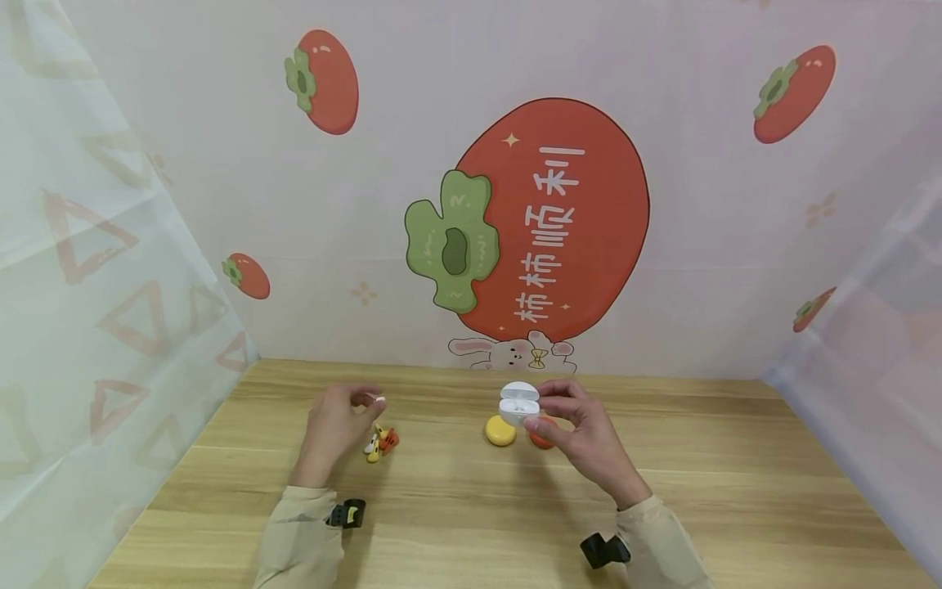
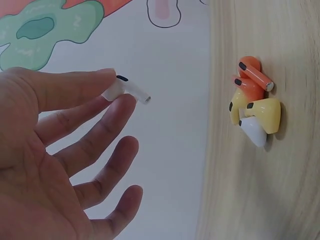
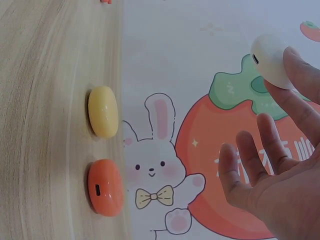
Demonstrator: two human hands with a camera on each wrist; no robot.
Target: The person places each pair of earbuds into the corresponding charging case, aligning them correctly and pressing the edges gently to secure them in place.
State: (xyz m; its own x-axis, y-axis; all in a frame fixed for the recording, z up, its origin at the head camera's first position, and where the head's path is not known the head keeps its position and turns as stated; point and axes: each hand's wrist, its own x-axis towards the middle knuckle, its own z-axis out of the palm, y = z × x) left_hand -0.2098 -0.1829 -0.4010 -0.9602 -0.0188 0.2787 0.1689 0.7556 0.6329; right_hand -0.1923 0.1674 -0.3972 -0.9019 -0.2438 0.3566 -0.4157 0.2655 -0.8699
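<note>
My left hand [image 1: 338,425] pinches a white earbud [image 2: 134,91] between thumb and fingertips, its stem pointing away from the palm. Below that hand, a small pile of earbuds [image 2: 255,95] in orange, yellow and white lies on the table. Over on the other side, my right hand [image 1: 581,429] holds a white earbud case [image 1: 519,406] up above the table, thumb on one side and fingers on the other. The case lid stands raised, with the inside facing the head camera. In the right wrist view only the rounded outside of the case [image 3: 272,61] shows.
A yellow case [image 3: 103,112] and an orange case [image 3: 105,188] sit side by side on the wooden table [image 1: 456,523], below the right hand. Behind the table hangs a cloth backdrop [image 1: 692,270] printed with persimmons and a rabbit. Cloth also hangs along both sides.
</note>
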